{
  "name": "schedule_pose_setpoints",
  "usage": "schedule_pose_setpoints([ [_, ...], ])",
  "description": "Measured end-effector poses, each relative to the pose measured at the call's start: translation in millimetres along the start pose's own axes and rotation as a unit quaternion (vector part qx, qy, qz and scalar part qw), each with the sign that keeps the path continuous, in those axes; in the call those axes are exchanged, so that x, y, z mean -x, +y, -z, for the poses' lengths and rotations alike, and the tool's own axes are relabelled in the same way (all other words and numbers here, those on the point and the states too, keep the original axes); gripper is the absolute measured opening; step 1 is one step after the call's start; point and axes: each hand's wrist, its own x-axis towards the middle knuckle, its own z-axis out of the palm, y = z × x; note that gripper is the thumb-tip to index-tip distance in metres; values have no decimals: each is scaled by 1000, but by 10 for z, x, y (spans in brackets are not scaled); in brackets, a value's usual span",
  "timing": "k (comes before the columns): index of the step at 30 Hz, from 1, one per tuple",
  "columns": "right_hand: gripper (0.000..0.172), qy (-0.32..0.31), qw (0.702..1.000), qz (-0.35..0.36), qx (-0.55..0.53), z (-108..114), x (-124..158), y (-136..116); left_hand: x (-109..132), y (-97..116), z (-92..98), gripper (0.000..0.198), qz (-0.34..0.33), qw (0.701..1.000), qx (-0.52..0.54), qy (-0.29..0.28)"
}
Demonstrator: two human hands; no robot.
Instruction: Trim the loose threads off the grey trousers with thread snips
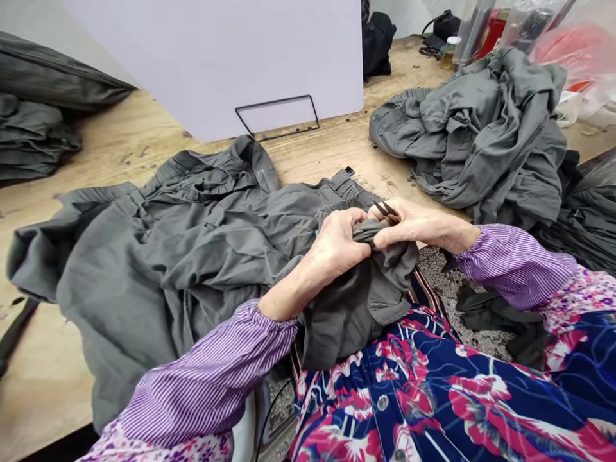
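left hand point(339, 242): fingers pinching a bunched fold of the grey garment point(183, 256). right hand point(416, 224): fingers gripping the same fold, plus small snips point(393, 218), dark blades projecting. garment lies rumpled across the tabletop point(303, 157), its held end draping past the near edge. grey cloth pile point(481, 135) beyond, to the right.
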Motion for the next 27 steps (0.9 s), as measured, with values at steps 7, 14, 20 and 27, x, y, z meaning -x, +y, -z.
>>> schedule_pose_setpoints([
  [7, 36, -77, 982, 68, 157, 133, 61, 87, 165, -30, -39, 13, 27, 976, 213, -31],
  [14, 20, -39, 997, 25, -58, -19, 222, 111, 260, -75, -79, 18, 92, 922, 354, -130],
  [20, 16, 58, 997, 40, -38, -136, 177, 134, 327, -129, -138, 34, 79, 905, 403, -112],
  [27, 10, 133, 990, 36, 30, -262, 44, 39, 408, -121, -183, 41, 25, 967, 249, -47],
])
